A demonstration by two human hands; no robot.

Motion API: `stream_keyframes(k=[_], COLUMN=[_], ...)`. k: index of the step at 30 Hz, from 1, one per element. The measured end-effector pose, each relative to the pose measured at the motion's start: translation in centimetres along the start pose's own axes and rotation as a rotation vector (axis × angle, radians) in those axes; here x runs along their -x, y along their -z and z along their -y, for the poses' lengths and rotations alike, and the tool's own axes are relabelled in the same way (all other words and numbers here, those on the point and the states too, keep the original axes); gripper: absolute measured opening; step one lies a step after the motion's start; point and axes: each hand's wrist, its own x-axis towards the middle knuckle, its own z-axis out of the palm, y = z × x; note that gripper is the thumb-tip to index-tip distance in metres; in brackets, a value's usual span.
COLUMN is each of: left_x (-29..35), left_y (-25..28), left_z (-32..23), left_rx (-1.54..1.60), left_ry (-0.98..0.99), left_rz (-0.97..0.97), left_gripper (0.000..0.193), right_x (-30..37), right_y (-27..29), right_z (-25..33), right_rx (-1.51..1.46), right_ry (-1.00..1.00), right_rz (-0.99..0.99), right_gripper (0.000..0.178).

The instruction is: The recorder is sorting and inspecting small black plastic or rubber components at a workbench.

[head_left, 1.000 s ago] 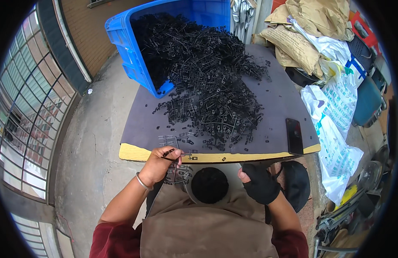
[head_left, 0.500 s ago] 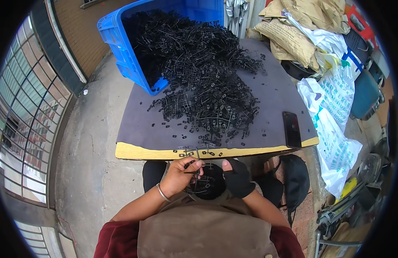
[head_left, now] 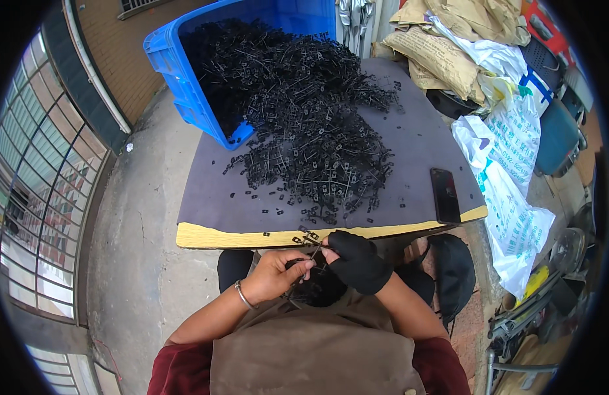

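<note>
My bare left hand (head_left: 277,274), with a bangle on the wrist, pinches a thin black plastic sprue (head_left: 314,253) in front of the table's near edge. My right hand (head_left: 360,262), in a black fingerless glove, closes thumb and fingers on the same sprue from the other side. Small tabs of the sprue stick out past the fingertips over the yellow table edge. Under both hands, at my lap, is a round black thing (head_left: 327,289) with more sprue pieces over it, partly hidden by my hands. A large heap of black plastic sprues (head_left: 311,118) covers the table beyond.
A blue crate (head_left: 186,85) lies on its side at the far left, spilling the heap. On the table (head_left: 423,145), a dark phone (head_left: 445,196) lies at the right. White plastic bags (head_left: 508,197) and brown sacks (head_left: 443,56) crowd the right side; a barred gate (head_left: 44,171) stands left.
My right hand has moved left and up to meet the sprue at my left hand. Sprue pieces by the table edge have shifted, and the view has tilted slightly.
</note>
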Motion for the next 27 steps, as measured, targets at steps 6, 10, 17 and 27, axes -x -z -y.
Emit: stream_keyframes(k=[6,10,17,27], left_x=[0.7,1.2,0.4,0.6], left_y=[3.3,4.0,7.0,2.5], left_z=[-0.3,-1.0,-0.3,-0.4], left_rx=[0.079,0.093,0.144,0.192], left_ry=[0.127,0.088,0.128,0.063], left_rz=[0.225,0.264,-0.171,-0.037], left_gripper=[0.02,0.02,0.019,0.021], right_x=[0.8,2.0,4.6,-2.0], right_y=[3.6,5.0,2.9,-1.5], right_z=[3.2,4.1,-1.6,2.9], right_rx=[0.26,0.206,0.123,-0.687], right_ry=[-0.169,-0.176,-0.21,-0.586], right_rz=[0.587,0.582,0.239,0.054], right_gripper=[0.02,0.016,0.024,0.029])
